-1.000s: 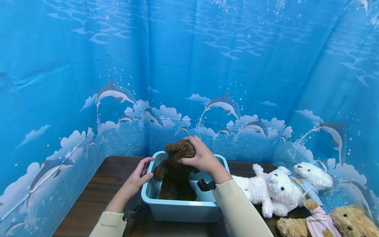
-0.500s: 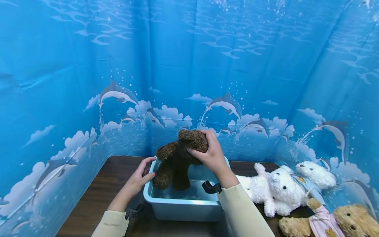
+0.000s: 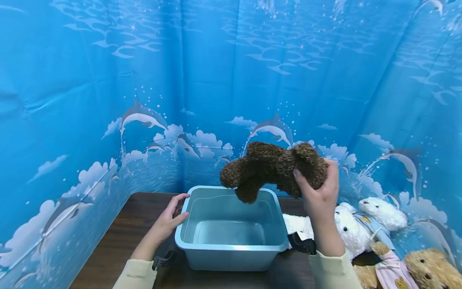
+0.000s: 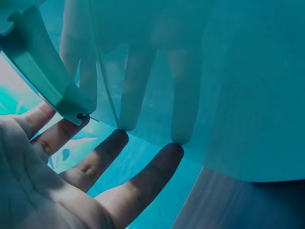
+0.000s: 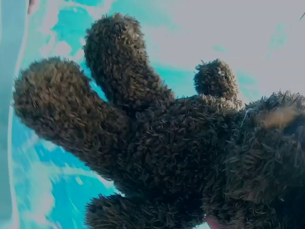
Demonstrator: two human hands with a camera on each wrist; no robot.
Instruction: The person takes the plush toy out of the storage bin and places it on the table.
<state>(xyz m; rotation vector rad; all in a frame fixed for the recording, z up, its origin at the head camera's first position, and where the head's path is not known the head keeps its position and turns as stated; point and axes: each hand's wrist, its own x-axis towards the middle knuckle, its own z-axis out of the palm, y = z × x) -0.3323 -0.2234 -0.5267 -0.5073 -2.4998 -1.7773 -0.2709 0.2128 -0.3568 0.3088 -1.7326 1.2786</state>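
Observation:
My right hand [image 3: 321,194] grips a dark brown teddy bear [image 3: 274,164] by its head, above and to the right of a light blue plastic tub [image 3: 231,259]. The bear lies nearly level in the air, its legs pointing left over the tub's back rim. Its fluffy body and limbs [image 5: 162,143] fill much of the right wrist view. My left hand [image 3: 167,218] is at the tub's left side with fingers extended. In the left wrist view its fingertips [image 4: 174,150] touch the tub's outer wall [image 4: 238,95]. The tub's inside is bare.
White plush toys [image 3: 348,228] lie right of the tub, one in a blue shirt [image 3: 375,228]. A tan teddy bear [image 3: 427,267] in a pink top lies at the front right. Behind the dark wooden table [image 3: 119,237] hangs a blue dolphin curtain [image 3: 216,80].
My right hand has lifted the brown teddy bear out of the tub and carried it up and to the right, tipping it sideways. The left hand has stayed at the tub's side.

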